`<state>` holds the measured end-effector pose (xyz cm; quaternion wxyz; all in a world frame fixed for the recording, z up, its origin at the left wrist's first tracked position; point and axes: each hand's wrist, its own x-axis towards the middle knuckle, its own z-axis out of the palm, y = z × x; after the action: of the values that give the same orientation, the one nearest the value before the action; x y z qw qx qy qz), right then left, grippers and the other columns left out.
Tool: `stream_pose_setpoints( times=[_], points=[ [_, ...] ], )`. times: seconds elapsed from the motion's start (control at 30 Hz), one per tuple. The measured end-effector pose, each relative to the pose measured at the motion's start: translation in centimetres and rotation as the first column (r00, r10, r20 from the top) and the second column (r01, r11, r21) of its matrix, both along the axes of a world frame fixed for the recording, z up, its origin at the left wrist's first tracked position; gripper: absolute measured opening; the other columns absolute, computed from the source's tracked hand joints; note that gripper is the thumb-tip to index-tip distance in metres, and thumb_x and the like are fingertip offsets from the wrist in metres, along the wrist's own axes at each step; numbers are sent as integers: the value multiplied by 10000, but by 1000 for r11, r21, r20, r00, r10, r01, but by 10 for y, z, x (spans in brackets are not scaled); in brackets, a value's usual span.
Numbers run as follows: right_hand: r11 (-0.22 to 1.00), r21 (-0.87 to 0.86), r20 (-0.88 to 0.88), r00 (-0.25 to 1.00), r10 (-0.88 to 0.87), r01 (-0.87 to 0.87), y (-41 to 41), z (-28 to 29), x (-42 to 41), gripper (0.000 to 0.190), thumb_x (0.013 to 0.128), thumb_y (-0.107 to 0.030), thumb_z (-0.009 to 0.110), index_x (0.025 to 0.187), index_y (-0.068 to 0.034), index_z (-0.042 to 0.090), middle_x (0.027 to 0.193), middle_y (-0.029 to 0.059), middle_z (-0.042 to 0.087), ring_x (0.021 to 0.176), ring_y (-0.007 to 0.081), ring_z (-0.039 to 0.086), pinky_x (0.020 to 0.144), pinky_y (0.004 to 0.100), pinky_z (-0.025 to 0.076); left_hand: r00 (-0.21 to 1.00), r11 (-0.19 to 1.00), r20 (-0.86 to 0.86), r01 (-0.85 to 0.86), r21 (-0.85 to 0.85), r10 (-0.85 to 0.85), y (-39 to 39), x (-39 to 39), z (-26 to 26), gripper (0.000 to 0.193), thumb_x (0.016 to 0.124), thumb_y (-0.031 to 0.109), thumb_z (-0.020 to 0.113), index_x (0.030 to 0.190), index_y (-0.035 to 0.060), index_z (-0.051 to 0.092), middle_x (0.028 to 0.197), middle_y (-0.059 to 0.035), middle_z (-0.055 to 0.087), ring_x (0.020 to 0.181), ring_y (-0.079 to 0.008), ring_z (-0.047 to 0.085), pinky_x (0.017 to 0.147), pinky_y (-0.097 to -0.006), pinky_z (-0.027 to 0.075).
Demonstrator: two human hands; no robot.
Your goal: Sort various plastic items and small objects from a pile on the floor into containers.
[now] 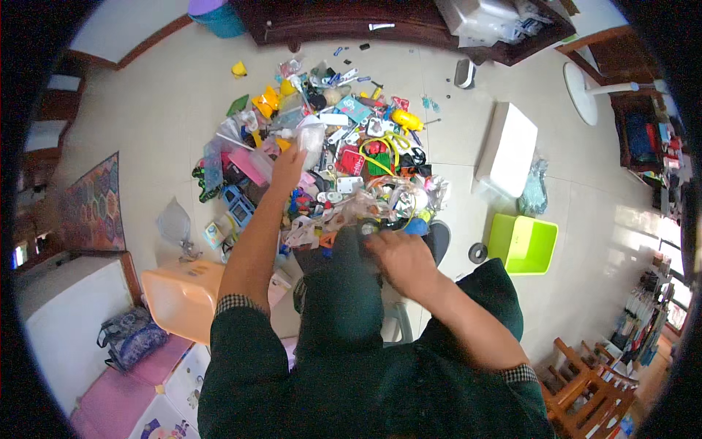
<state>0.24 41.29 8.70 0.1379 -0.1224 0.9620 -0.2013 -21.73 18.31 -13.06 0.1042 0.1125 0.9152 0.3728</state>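
Observation:
Amid a large heap of mixed small items on the tiled floor, my left hand [288, 169] grips a whitish translucent plastic bag [311, 141]. A pink flat case [247, 166] lies to its left. Closer to my body, my right hand [405, 260] is blurred, its fingers curled beside a dark round object [368, 226] above my knee. Whether those fingers hold it cannot be made out. Between the hands lie crumpled clear plastic bags [356, 206], a red square piece [350, 160], a green piece [379, 163] and a yellow cord [384, 145].
An orange plastic bin [181, 296] lies on its side at left. At right are a lime-green bin [524, 244], a white foam box [507, 151] and a black ring [477, 253]. Dark wooden furniture [351, 24] borders the far side; a wooden chair [589, 384] stands lower right.

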Motion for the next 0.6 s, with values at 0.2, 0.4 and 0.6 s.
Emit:
stream_pose_setpoints(
  times=[0.2, 0.4, 0.6],
  points=[
    [836, -458, -116, 912, -394, 303, -14, 32, -52, 348, 836, -167, 629, 1143, -9, 585, 1041, 195, 639, 944, 325, 639, 808, 395, 515, 897, 840, 334, 72, 538, -291, -44, 13, 61, 244, 956, 189, 516, 1094, 4, 593, 967, -86, 660, 871, -187, 641, 719, -344, 490],
    [211, -892, 279, 854, -440, 400, 18, 36, -83, 335, 920, -171, 582, 1198, 15, 567, 994, 106, 663, 895, 152, 619, 812, 288, 486, 720, 546, 566, -309, 779, -401, 84, 68, 249, 286, 965, 178, 505, 1180, -6, 545, 1139, -87, 616, 1018, -192, 604, 927, -328, 463],
    [-98, -933, 354, 833, -424, 347, 32, 78, -84, 325, 966, -180, 534, 1246, -16, 557, 1056, 15, 630, 911, 72, 561, 783, 244, 454, 858, 340, 424, -321, 884, -291, 129, 76, 291, 358, 996, 186, 422, 1272, -33, 481, 1234, -139, 579, 1134, -237, 565, 1015, -383, 419]
  ],
)
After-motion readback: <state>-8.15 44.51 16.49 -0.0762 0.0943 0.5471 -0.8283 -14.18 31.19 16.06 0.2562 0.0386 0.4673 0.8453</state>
